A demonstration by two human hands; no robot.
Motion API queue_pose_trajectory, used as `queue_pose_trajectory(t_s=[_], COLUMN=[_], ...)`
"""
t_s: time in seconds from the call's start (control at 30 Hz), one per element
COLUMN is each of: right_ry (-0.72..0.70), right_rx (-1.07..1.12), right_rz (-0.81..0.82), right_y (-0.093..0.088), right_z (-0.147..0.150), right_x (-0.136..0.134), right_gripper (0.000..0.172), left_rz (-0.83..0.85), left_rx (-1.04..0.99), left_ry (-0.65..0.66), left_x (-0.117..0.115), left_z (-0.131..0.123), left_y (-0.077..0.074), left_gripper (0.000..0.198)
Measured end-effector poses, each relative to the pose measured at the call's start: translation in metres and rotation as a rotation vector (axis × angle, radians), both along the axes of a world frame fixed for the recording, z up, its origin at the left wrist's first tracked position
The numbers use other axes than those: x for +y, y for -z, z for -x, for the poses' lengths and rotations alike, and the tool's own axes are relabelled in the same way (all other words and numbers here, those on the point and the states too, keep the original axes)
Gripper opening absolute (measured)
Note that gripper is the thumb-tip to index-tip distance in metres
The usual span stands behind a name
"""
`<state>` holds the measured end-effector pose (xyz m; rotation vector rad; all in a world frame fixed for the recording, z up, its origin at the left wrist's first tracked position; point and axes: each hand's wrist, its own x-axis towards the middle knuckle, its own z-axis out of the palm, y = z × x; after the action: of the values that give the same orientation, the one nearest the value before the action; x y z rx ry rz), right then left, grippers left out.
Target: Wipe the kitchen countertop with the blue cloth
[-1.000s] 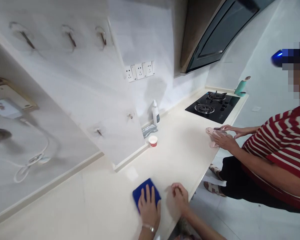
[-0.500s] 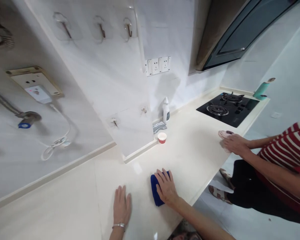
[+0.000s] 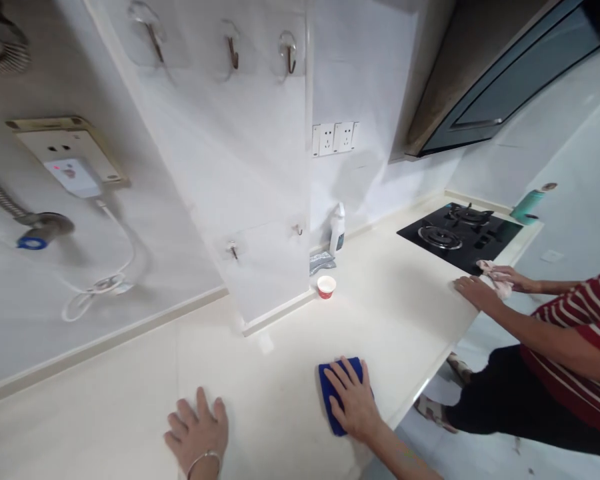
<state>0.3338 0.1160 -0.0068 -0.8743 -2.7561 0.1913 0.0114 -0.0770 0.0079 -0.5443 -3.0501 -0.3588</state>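
Observation:
My right hand (image 3: 354, 400) presses flat on a folded blue cloth (image 3: 331, 393) near the front edge of the cream countertop (image 3: 260, 400). My left hand (image 3: 197, 437) lies palm down on the counter to the left, fingers spread, a bracelet on the wrist, holding nothing. A small red and white cup (image 3: 326, 287) stands farther back by the wall corner.
A person in a red striped shirt (image 3: 580, 333) stands at right with a pink cloth (image 3: 495, 279) by the black gas hob (image 3: 460, 235). A white bottle (image 3: 337, 230) and grey packet (image 3: 321, 263) sit against the wall. A teal bottle (image 3: 526, 205) stands behind the hob.
The blue cloth passed from under my left hand to under my right. My left hand moved left onto the bare counter. The other person's hands shifted toward the hob.

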Motion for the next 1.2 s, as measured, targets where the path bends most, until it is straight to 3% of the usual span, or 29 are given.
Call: queue_pose_trajectory(t_s=[0.2, 0.3, 0.4, 0.57, 0.7, 0.8, 0.9, 1.03, 1.2], right_ry=[0.472, 0.632, 0.778, 0.942, 0.811, 0.567, 0.273, -0.084, -0.333], right_rx=[-0.086, -0.094, -0.055, -0.028, -0.070, -0.086, -0.072, -0.021, 0.046], right_rz=[-0.139, -0.156, -0.167, -0.093, 0.065, 0.180, 0.284, 0.343, 0.326], right_y=[0.015, 0.019, 0.018, 0.002, -0.017, -0.029, -0.041, -0.052, -0.049], right_z=[-0.085, -0.099, -0.082, -0.013, 0.059, 0.105, 0.125, 0.106, 0.040], right_x=[0.084, 0.119, 0.137, 0.144, 0.134, 0.109, 0.069, 0.010, -0.029], right_gripper=[0.055, 0.056, 0.058, 0.062, 0.062, 0.065, 0.067, 0.066, 0.063], left_rz=[-0.041, -0.040, -0.038, -0.014, 0.004, 0.001, 0.006, 0.021, 0.019], left_rx=[0.055, 0.065, 0.066, 0.056, 0.046, 0.062, 0.058, 0.067, 0.085], left_ry=[0.014, 0.016, 0.010, 0.022, 0.034, 0.039, 0.029, 0.038, 0.037], left_x=[0.001, 0.004, 0.006, 0.007, 0.009, 0.011, 0.015, 0.017, 0.016], left_z=[0.001, -0.002, -0.002, 0.000, -0.001, -0.002, -0.003, -0.003, 0.000], left_y=[0.004, -0.001, -0.004, -0.004, -0.005, -0.008, -0.012, -0.013, -0.006], left_gripper=[0.082, 0.084, 0.084, 0.081, 0.080, 0.078, 0.076, 0.078, 0.080])
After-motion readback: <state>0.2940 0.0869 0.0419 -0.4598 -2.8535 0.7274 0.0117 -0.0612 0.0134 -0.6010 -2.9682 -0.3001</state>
